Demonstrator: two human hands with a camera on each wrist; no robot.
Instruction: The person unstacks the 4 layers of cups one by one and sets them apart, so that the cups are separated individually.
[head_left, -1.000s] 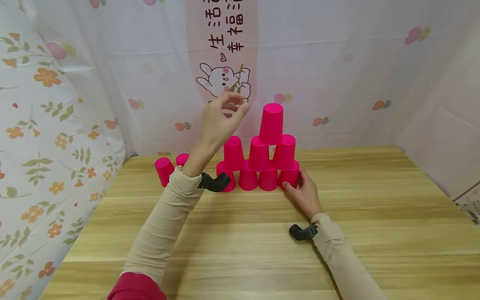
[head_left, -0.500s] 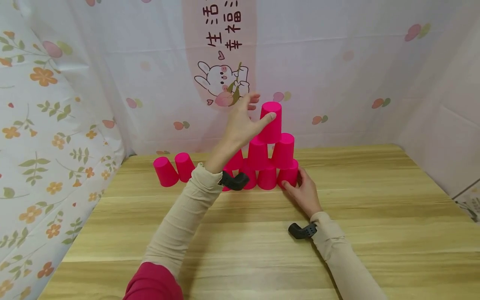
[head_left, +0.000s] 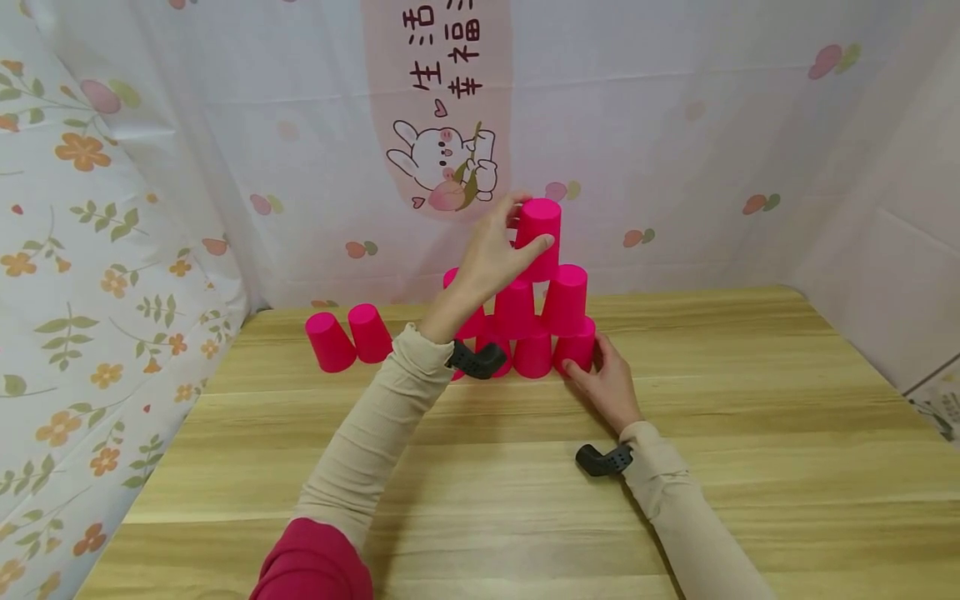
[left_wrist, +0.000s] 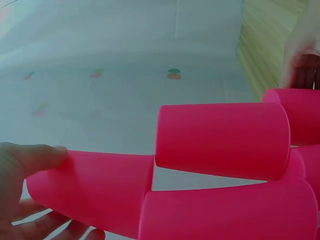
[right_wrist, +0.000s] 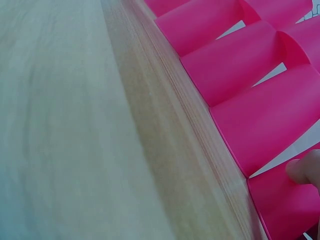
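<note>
Pink cups stand upside down in a tiered stack on the wooden table. My left hand (head_left: 491,260) grips the top cup (head_left: 542,225), with the thumb on its near side and the other fingers round behind. In the left wrist view this top cup (left_wrist: 100,187) meets the bases of two cups below, one being the second-row cup (left_wrist: 222,140). At the stack's right end my right hand (head_left: 611,387) holds the bottom-row end cup (head_left: 576,340) between thumb and fingers. The right wrist view shows the thumb (right_wrist: 306,169) against that cup (right_wrist: 282,207). My left forearm hides part of the stack's left side.
Two more upside-down pink cups, one at the far left (head_left: 330,343) and one beside it (head_left: 370,335), stand apart from the stack. The wooden table (head_left: 480,500) reaches back to a printed white curtain (head_left: 697,183). A black band sits on each wrist.
My left hand has moved right from the air beside the stack to the top cup, and its fingers have closed round it. The right hand stays on the end cup.
</note>
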